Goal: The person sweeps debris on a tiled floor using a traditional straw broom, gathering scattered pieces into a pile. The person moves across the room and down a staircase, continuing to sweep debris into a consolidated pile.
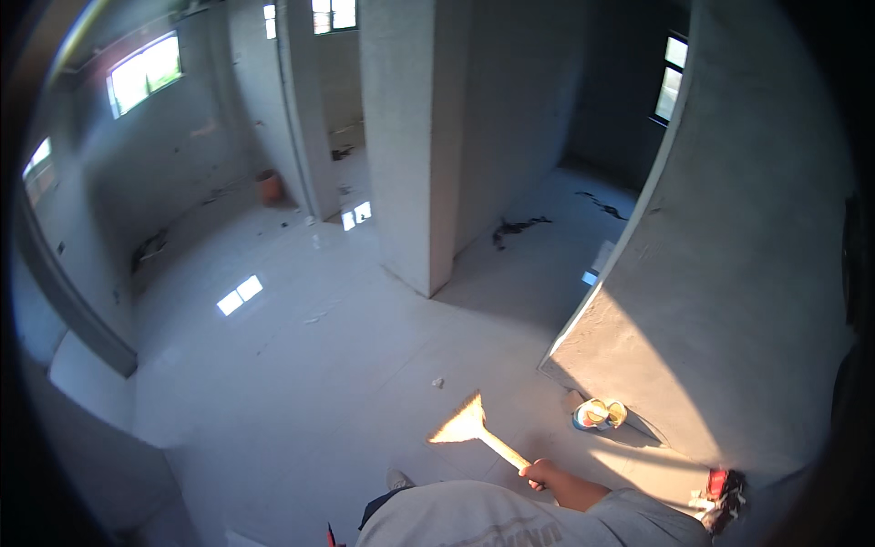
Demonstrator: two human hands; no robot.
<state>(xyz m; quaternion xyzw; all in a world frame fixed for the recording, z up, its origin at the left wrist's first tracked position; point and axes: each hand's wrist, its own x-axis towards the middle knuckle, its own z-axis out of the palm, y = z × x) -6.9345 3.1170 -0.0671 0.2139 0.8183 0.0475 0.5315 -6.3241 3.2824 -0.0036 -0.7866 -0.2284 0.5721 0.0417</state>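
Observation:
My right hand is closed around the handle of a short broom with a pale, fan-shaped head. The head points forward and to the left, brightly sunlit, above the tiled floor. Whether its bristles touch the floor I cannot tell. My right forearm comes in from the lower right beside my grey shirt. My left hand does not show. A thin red and black pointed thing pokes up at the lower edge, left of my body.
To the right, an open can stands by a bare wall. Red and dark debris lies lower along it. A square pillar rises ahead. Further left sits an orange-brown bucket. Dark scraps lie in the back room.

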